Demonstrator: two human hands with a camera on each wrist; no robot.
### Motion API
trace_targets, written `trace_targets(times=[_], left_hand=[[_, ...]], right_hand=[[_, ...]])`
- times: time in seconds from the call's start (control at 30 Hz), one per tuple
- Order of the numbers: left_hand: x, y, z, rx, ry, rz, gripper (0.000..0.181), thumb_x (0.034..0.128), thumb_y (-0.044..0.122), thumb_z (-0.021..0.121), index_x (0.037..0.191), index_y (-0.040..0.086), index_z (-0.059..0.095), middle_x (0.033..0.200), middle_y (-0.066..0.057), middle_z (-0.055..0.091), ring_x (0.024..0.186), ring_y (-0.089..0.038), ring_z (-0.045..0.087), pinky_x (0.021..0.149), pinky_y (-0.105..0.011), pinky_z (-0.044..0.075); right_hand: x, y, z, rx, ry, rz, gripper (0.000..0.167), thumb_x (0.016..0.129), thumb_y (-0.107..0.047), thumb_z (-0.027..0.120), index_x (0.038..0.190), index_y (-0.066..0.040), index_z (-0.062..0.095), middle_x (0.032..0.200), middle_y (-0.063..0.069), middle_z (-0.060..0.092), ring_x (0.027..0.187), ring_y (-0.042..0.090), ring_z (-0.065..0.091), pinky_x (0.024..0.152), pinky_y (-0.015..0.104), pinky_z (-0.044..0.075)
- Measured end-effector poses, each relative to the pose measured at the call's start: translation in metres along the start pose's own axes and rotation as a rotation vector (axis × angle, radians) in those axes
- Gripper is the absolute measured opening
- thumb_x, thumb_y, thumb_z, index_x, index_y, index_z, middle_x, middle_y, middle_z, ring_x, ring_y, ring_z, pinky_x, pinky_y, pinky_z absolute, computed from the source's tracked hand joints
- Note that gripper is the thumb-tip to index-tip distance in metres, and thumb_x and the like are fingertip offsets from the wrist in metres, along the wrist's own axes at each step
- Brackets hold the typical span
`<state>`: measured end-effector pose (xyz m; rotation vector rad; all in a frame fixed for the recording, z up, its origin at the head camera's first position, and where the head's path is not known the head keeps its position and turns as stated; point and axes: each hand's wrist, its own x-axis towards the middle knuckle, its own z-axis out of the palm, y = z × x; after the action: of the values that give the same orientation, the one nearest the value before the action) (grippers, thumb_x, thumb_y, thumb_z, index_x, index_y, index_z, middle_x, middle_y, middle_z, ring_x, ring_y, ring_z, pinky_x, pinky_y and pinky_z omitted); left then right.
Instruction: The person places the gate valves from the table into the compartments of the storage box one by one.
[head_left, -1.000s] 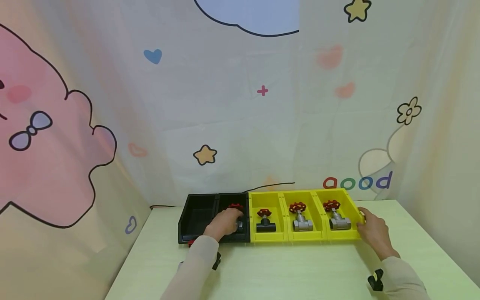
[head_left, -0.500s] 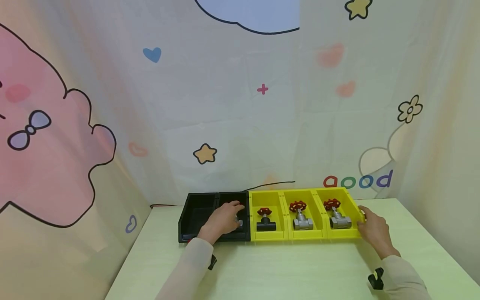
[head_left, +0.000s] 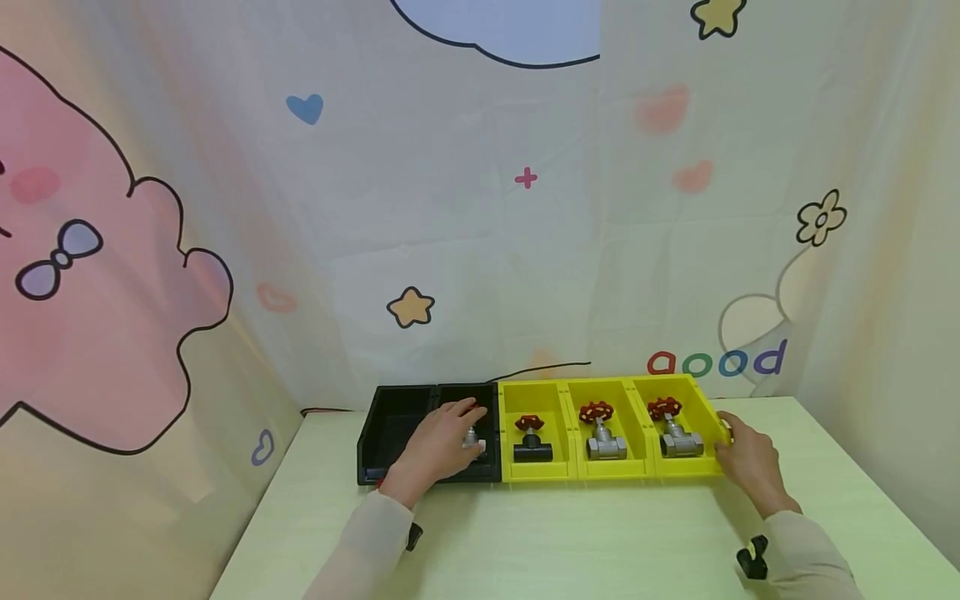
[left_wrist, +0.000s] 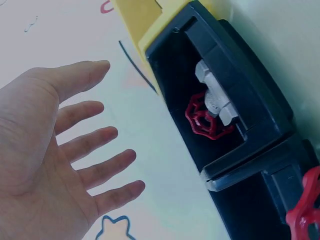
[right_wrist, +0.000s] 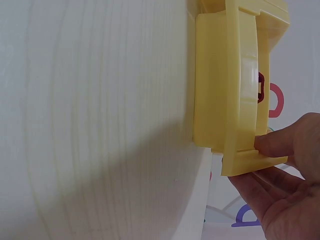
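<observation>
My left hand [head_left: 437, 443] hovers over the second black bin [head_left: 487, 477], its fingers spread and holding nothing. In that bin lies a silver gate valve [left_wrist: 215, 97] with a red handwheel [left_wrist: 202, 120], apart from the hand in the left wrist view. My right hand [head_left: 750, 462] grips the side wall of the rightmost yellow bin [right_wrist: 240, 95], thumb inside and fingers outside. That bin holds a silver valve [head_left: 681, 442] with a red handwheel. The middle yellow bin has a similar valve [head_left: 606, 444]; the left one has a black-bodied valve [head_left: 532, 448].
The bins stand in one row on a pale table [head_left: 585, 542], before a printed curtain [head_left: 480, 233]. Part of another red handwheel [left_wrist: 306, 207] shows near the leftmost black bin [head_left: 397, 429]. A thin dark cable [head_left: 540, 369] runs behind the row.
My left hand has let go of the valve in the second black bin and drawn slightly back to the left, its fingers opening. My right hand keeps its grip on the yellow bin.
</observation>
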<state>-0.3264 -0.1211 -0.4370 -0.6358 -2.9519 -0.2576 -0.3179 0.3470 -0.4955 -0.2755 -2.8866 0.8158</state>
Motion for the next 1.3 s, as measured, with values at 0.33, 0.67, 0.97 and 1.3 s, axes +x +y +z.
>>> trace_targets(times=[0.33, 0.67, 0.97, 1.3], left_hand=[[-0.02, 0.003, -0.013, 0.038, 0.045, 0.034, 0.062, 0.0911, 0.043, 0.067, 0.147, 0.024, 0.047, 0.156, -0.004, 0.04, 0.14, -0.03, 0.042, 0.116, -0.05, 0.032], [-0.042, -0.003, -0.017, 0.062, 0.077, 0.028, 0.062, 0.0905, 0.041, 0.068, 0.147, 0.024, 0.047, 0.155, -0.006, 0.041, 0.139, -0.034, 0.043, 0.113, -0.053, 0.035], [-0.061, -0.01, -0.019, 0.089, 0.098, 0.021, 0.063, 0.0899, 0.042, 0.068, 0.147, 0.024, 0.047, 0.154, -0.006, 0.042, 0.138, -0.033, 0.043, 0.111, -0.053, 0.036], [-0.084, -0.021, -0.016, 0.099, 0.137, 0.022, 0.063, 0.0875, 0.04, 0.072, 0.144, 0.023, 0.051, 0.149, -0.008, 0.048, 0.134, -0.035, 0.048, 0.107, -0.054, 0.04]], right_hand=[[0.001, 0.0, 0.001, 0.001, 0.004, -0.001, 0.059, 0.092, -0.007, 0.055, 0.145, 0.009, 0.033, 0.132, 0.041, 0.047, 0.097, 0.046, 0.056, 0.083, 0.053, 0.053], [0.0, 0.0, 0.001, 0.0, -0.005, 0.011, 0.06, 0.093, -0.006, 0.055, 0.146, 0.008, 0.032, 0.133, 0.04, 0.046, 0.099, 0.047, 0.056, 0.083, 0.052, 0.054], [0.0, 0.001, 0.002, -0.008, 0.0, -0.004, 0.059, 0.093, -0.007, 0.055, 0.145, 0.008, 0.033, 0.132, 0.041, 0.047, 0.101, 0.049, 0.056, 0.085, 0.056, 0.052], [-0.002, 0.001, 0.002, -0.008, 0.008, -0.017, 0.059, 0.092, -0.007, 0.055, 0.145, 0.008, 0.034, 0.132, 0.041, 0.048, 0.101, 0.05, 0.056, 0.085, 0.057, 0.051]])
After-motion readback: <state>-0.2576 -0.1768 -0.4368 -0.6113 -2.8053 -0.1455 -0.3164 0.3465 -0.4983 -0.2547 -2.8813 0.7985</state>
